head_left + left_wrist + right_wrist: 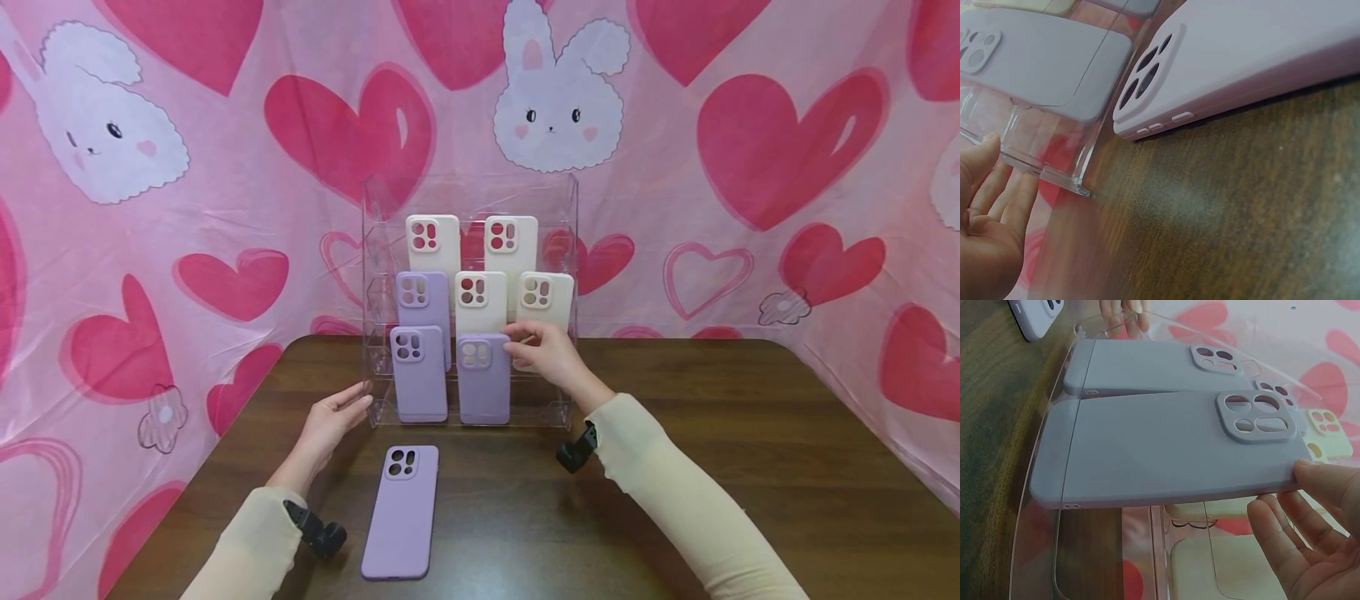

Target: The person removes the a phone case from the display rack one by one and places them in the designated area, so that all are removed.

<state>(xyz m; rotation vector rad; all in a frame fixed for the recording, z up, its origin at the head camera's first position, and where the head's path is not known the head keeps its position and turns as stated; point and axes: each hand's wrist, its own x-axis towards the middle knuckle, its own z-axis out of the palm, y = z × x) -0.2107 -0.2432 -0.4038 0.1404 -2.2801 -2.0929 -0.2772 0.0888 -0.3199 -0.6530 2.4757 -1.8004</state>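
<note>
A clear tiered display rack (540,408) stands on the table, holding several phone cases. My right hand (546,354) pinches the upper right corner of a purple phone case (486,392) in the bottom tier. The right wrist view shows the thumb at that corner, the fingers along the case's side edge, and the case's lower end behind the clear front lip. At the rack's lower left side, my left hand (333,421) grips the clear edge between thumb and fingers. Another purple case (422,379) stands left of the pinched one. A loose purple case (401,517) lies flat in front.
Higher tiers hold two white cases (433,242) at the top, and a purple case (423,300), a white case (480,300) and a cream case (546,296) in the middle. Behind the brown wooden table (712,467) hangs a pink heart-patterned cloth (465,108).
</note>
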